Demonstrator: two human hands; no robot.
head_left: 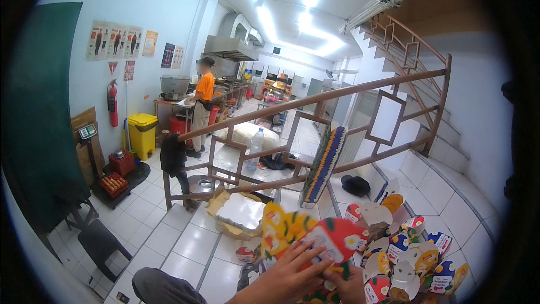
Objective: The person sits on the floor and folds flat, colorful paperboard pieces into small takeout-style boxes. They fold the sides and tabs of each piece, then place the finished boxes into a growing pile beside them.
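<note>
Head view showed the person sitting on a white-tiled stair landing, both hands low in the picture. The left hand (289, 273) lay with its fingers spread over a flat red and yellow printed carton (315, 236), pressing on its red flap. The right hand (349, 287) sat just beside and under it, mostly hidden by the carton, with its fingers curled on the lower edge; how firm that grip was I could not tell. The carton was tilted up in front of the person, above the tiles.

To the right lay a heap of folded cartons (405, 253) in red, blue, yellow and white, touching one another. A tall stack of flat cartons (323, 166) leaned against the brown stair railing (315, 101). Near the left hand sat an open cardboard box (239, 214) with a pale sheet in it.

Down below, another person in an orange shirt (202, 104) stood at a kitchen counter, well apart. A yellow bin (142, 132) and a red fire extinguisher (113, 104) stood by the left wall.
</note>
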